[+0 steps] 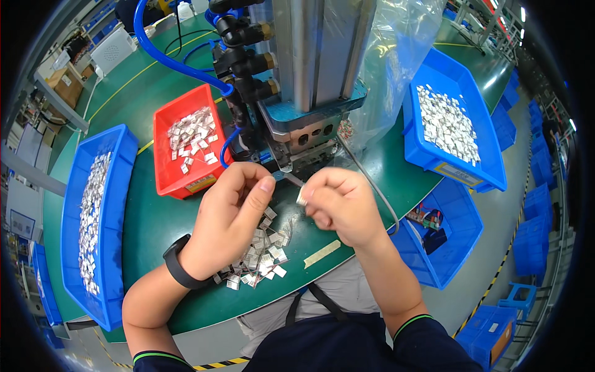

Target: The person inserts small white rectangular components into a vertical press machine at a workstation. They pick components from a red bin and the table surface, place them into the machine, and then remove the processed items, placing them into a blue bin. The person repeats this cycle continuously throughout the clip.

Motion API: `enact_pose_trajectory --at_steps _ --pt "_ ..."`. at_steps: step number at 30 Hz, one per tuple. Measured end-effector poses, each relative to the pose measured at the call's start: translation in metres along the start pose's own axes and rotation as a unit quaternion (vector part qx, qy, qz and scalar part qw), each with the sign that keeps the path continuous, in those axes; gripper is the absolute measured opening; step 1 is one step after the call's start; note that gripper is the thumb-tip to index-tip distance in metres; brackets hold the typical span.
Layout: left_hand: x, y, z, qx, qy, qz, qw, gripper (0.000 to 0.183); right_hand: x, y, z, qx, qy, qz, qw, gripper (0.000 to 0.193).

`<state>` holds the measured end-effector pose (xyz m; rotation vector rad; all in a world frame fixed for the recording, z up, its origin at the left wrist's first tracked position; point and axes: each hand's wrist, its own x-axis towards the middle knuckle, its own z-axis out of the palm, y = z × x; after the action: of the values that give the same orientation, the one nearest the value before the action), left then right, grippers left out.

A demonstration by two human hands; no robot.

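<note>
My right hand (341,204) pinches a small white rectangular part (301,197) between thumb and forefinger, just in front of the press-like machine (310,133). My left hand (232,214) is closed, its thumb against the curled forefinger close to the machine's lower front; what it holds, if anything, is hidden. Below the left hand lies a loose pile of small white parts with thin leads (263,255) on the green tabletop (304,223). A dark band (180,260) circles my left wrist.
A red bin (162,155) and a long blue bin (71,248), both holding white parts, stand to the left. At right are another blue bin (455,68) of parts and a lower blue bin (458,248). Blue hose (167,62) and a grey cable (372,180) run by the machine.
</note>
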<state>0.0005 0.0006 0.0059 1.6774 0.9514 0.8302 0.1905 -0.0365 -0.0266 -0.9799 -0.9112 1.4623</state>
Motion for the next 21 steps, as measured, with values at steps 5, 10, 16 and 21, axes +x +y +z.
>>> enact_pose_trajectory --at_steps 5,10,16,21 --pt "-0.004 -0.001 0.001 0.283 -0.082 0.215 0.931 0.013 0.007 0.006 0.002 0.044 0.118 -0.075 0.989 0.017" --pt "-0.013 -0.003 0.006 0.358 -0.099 0.225 0.901 0.018 0.008 0.007 0.006 0.004 0.144 -0.095 0.985 0.021" --pt "-0.020 0.007 0.006 0.436 -0.093 0.169 0.879 0.021 0.009 0.007 0.006 0.001 0.146 -0.089 0.985 0.021" --pt "-0.022 0.004 0.005 0.452 -0.113 0.168 0.869 0.020 0.009 0.006 0.005 0.006 0.149 -0.077 0.986 0.021"
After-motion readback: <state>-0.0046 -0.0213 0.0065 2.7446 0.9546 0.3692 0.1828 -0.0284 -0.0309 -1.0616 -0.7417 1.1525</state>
